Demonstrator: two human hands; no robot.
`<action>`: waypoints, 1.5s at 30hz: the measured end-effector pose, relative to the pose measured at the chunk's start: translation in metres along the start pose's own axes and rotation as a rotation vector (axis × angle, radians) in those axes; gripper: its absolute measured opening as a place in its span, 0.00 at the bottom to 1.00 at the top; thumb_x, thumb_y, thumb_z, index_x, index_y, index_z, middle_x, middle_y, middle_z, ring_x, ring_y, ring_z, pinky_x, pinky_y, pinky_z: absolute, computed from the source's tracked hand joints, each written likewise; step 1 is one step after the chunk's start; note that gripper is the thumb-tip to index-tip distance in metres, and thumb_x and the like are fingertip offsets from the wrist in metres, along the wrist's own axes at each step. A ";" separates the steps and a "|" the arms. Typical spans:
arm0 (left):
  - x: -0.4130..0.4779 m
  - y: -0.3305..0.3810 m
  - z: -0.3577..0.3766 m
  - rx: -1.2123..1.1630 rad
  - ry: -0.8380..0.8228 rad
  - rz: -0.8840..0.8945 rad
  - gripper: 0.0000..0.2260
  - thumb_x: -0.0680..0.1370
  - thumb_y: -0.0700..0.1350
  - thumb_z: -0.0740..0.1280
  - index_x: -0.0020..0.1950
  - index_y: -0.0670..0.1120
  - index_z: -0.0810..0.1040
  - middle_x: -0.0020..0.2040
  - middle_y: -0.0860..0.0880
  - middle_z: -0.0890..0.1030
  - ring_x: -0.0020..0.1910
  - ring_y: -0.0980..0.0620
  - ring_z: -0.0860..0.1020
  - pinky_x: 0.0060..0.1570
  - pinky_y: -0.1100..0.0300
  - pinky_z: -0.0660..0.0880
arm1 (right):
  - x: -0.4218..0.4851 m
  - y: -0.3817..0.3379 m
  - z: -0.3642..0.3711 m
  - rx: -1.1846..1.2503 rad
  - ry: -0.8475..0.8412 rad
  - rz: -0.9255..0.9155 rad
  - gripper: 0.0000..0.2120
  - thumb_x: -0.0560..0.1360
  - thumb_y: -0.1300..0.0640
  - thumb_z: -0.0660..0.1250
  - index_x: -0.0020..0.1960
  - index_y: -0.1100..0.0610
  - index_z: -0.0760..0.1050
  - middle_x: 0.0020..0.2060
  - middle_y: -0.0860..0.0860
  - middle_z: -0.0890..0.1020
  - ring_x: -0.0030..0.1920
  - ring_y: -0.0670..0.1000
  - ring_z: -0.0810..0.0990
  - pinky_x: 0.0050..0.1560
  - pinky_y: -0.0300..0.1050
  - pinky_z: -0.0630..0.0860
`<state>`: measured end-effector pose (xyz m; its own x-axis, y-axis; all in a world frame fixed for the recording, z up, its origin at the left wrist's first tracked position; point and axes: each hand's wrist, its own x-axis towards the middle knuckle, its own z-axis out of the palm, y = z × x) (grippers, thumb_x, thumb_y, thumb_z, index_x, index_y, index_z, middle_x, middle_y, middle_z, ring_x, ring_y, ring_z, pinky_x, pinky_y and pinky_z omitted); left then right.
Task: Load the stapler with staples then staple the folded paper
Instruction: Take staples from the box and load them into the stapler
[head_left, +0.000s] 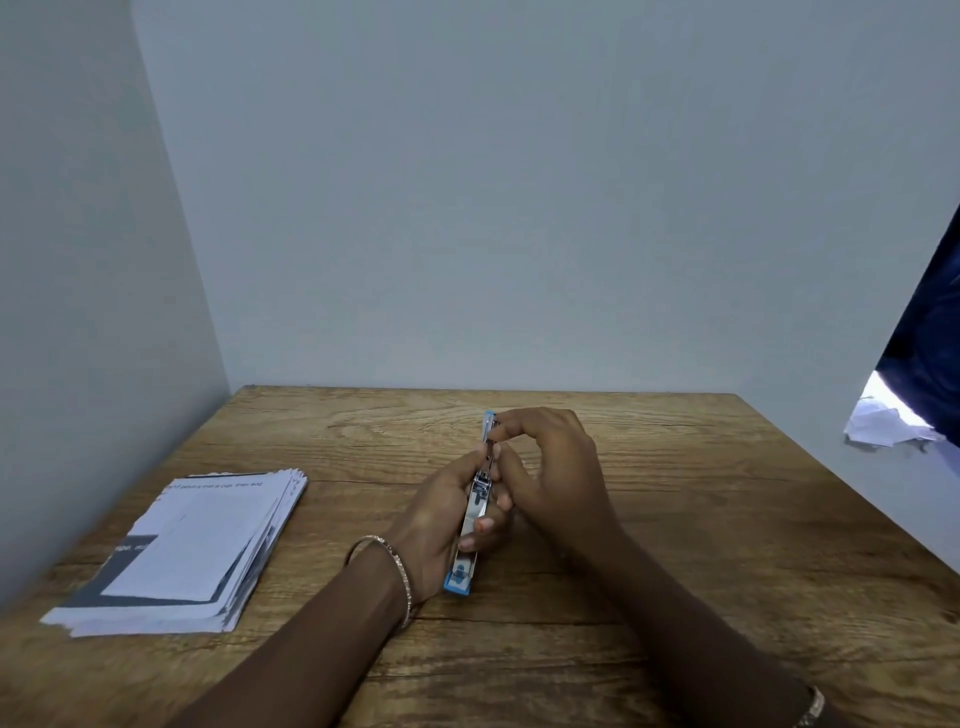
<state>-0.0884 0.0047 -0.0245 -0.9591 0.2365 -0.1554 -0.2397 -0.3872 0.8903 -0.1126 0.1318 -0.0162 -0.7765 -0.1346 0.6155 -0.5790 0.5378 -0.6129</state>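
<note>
My left hand (441, 514) is wrapped around the middle of the slim blue-and-chrome metal stapler (474, 501), which looks swung open, its blue tail poking out toward me below the grip. Just past that, my right hand (550, 467) has thumb and fingertips pinching the stapler's chrome channel. Can't tell if a staple strip's in there, it's too tiny. My tip: hold the left steady and seat the strip flat, legs down, before snapping it closed. The folded stack of white printed paper (192, 551) sits well left of the grip on the wooden table (675, 519).
</note>
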 end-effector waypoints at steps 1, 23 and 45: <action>-0.001 0.000 0.001 0.030 0.009 0.002 0.24 0.85 0.52 0.52 0.36 0.39 0.70 0.19 0.48 0.71 0.12 0.56 0.62 0.12 0.69 0.58 | 0.000 0.000 0.000 0.010 0.008 0.006 0.05 0.72 0.62 0.72 0.46 0.54 0.82 0.49 0.45 0.85 0.57 0.50 0.77 0.59 0.57 0.72; -0.006 0.002 0.003 0.127 0.008 0.034 0.26 0.85 0.56 0.52 0.37 0.39 0.73 0.21 0.47 0.72 0.14 0.57 0.62 0.14 0.68 0.56 | 0.009 -0.002 -0.011 0.554 -0.026 0.247 0.07 0.71 0.66 0.75 0.44 0.58 0.79 0.31 0.53 0.82 0.34 0.52 0.80 0.42 0.52 0.78; -0.001 -0.001 -0.004 0.268 -0.053 0.419 0.21 0.84 0.57 0.54 0.59 0.41 0.76 0.31 0.43 0.78 0.18 0.54 0.65 0.19 0.68 0.60 | 0.010 -0.008 -0.015 0.612 -0.072 0.218 0.11 0.69 0.67 0.77 0.43 0.60 0.75 0.29 0.48 0.78 0.26 0.48 0.76 0.28 0.43 0.74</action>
<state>-0.0872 0.0017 -0.0270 -0.9542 0.1571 0.2547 0.2182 -0.2174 0.9514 -0.1116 0.1383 0.0022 -0.8945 -0.1424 0.4238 -0.4270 -0.0087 -0.9042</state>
